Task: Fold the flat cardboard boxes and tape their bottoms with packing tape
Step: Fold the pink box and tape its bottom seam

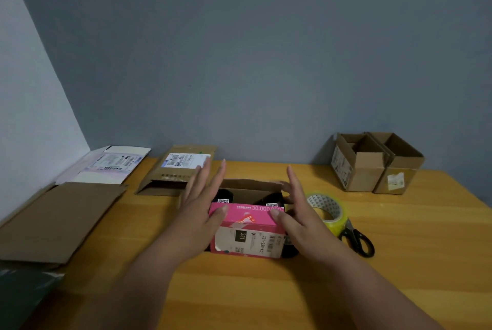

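From the head camera, a pink box point(247, 228) stands near the middle of the yellow wooden desk point(239, 289). Its long side runs left to right, along the desk's front edge. Its open top faces up, with a brown flap point(250, 184) standing at the back. A white label on the front reads "231" and "231-239-K01". The pink top strip shows "30,000,000", partly hidden.

The left hand point(202, 204) is flat against the box's left side, fingers straight, thumb on the pink flap. The right hand point(295, 207) is flat against the right side the same way. Neither hand curls around anything.

A roll of packing tape point(328, 211) sits just right of the box, and black scissors point(358, 239) lie touching it.

Two folded brown boxes point(372, 161) stand open in the back right corner. A flat brown box with a label point(175, 169) lies at the back edge. A flat white box point(111, 164) lies in the back left corner, and a plain flat cardboard point(58, 220) lies on the left edge. Their writing is too small to read.

The wall point(266, 50) behind is plain grey-blue.
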